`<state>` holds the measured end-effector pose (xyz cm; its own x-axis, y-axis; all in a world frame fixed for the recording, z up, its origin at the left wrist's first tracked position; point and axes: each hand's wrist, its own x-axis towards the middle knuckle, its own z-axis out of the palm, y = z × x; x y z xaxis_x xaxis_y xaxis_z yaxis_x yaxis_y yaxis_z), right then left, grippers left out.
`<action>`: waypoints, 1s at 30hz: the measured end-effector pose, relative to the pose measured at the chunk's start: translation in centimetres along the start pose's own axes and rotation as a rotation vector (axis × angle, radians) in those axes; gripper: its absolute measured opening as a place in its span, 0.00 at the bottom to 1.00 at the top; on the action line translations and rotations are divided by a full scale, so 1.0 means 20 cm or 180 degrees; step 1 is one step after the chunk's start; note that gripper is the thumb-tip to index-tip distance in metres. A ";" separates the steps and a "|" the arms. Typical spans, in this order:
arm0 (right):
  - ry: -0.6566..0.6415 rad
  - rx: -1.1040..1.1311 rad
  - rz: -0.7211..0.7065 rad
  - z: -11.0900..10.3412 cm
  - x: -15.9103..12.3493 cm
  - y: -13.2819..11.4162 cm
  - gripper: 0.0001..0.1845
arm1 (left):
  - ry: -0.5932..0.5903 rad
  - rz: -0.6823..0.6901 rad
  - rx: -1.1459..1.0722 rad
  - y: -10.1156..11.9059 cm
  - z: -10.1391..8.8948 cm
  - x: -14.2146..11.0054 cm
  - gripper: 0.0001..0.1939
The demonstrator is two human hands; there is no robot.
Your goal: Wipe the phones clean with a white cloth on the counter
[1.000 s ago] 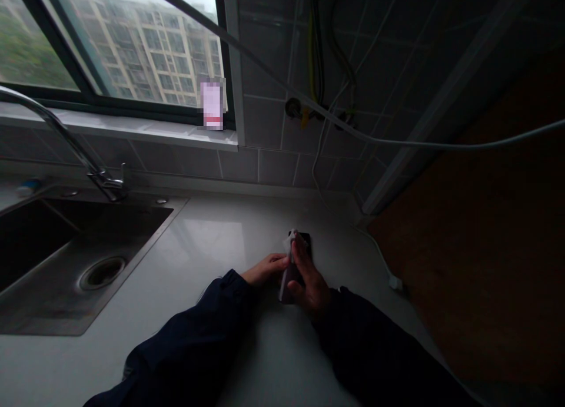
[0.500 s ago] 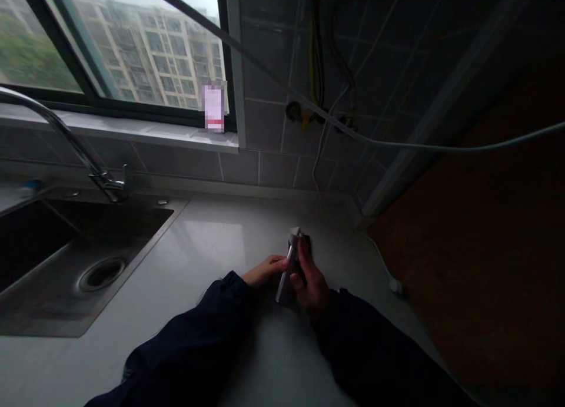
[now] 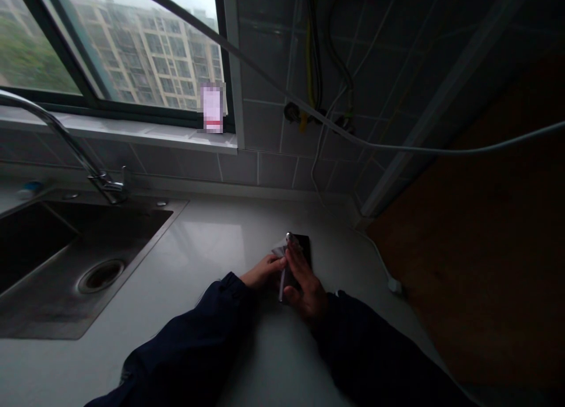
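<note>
The white bench point(image 3: 198, 236) runs beneath a tiled wall and a window point(image 3: 132, 53), with a steel sink point(image 3: 53, 301) set into it and a curved mixer tap point(image 3: 70, 142) rising behind that sink. A white cable point(image 3: 379, 260) runs along the bench well to the right of the sink. Also right of the sink, a black phone point(image 3: 301, 252) lies flat on the bench, its long axis pointing away from the person toward the wall. A pale strip point(image 3: 281, 283) lies along the phone's near part, its far end tipped toward the wall, with a crumpled pale film point(image 3: 279, 251) at its upper left. The left hand point(image 3: 263, 271), on the sink side, has its grip pressed together, fingertips at the strip. The right hand point(image 3: 306, 283) lies over the phone with its grip spread, fingers point(image 3: 295, 260) reaching toward the phone's far end. Whether either hand pinches the strip cannot be told.
</note>
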<state>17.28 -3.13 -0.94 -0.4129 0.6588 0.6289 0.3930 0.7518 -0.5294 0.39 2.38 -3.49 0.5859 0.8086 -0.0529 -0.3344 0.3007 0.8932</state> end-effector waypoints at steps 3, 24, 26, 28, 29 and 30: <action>0.0073 0.0093 0.0125 -0.01 0.00 0.01 0.34 | 0.0040 -0.0050 -0.0267 0.00 -0.01 0.02 0.31; 0.0195 0.0371 0.0317 -0.07 0.05 0.00 0.25 | 0.0750 0.0108 -0.1057 0.09 0.04 0.01 0.30; 0.0400 0.0419 0.0380 -0.08 0.05 0.01 0.20 | 0.0851 0.0161 -0.1157 0.09 0.03 0.02 0.29; 0.0502 0.0497 0.0377 -0.09 0.04 0.01 0.18 | 0.0961 0.0201 -0.1185 0.08 0.01 0.03 0.29; 0.0471 0.0513 0.0351 -0.09 0.04 0.01 0.18 | 0.0953 0.0192 -0.1145 0.08 0.01 0.03 0.29; 0.0391 0.0504 0.0316 -0.09 0.04 0.01 0.20 | 0.0895 0.0173 -0.1064 0.07 0.01 0.03 0.29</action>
<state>18.57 -2.47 0.52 -0.2715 0.7286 0.6288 0.2887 0.6849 -0.6690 0.36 3.22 -2.18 0.3527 0.9200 -0.1707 -0.6068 0.3638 0.7068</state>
